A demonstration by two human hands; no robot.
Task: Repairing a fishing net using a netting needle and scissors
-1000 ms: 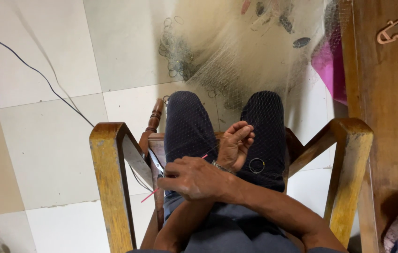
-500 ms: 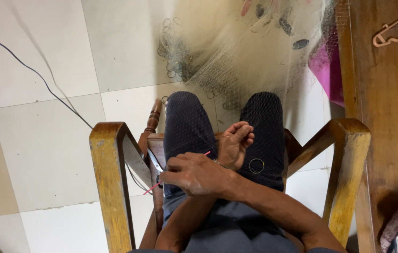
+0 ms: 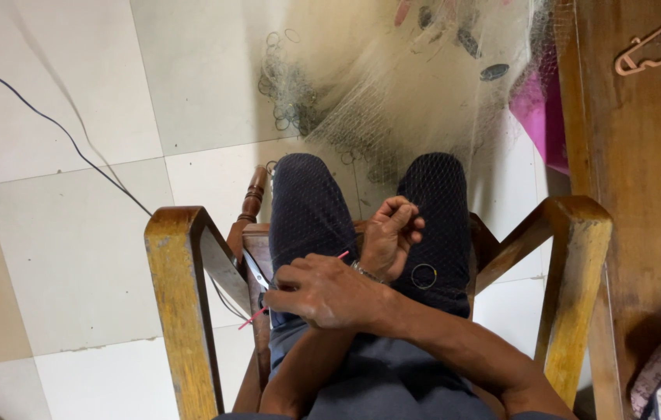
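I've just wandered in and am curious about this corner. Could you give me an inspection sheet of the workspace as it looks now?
Surface: pale tiled floor; the person sits in a wooden chair.
Job's things: net draped over both knees and heaped on the floor; thin pink stick; metal ring on one knee.
Clutter: pink tub behind the net; hanger.
Fingers: left hand pinches the net; right hand is closed on the pink stick; the arms are crossed.
Cables: black cable runs across the floor.
Surroundings: wooden panel on the right.
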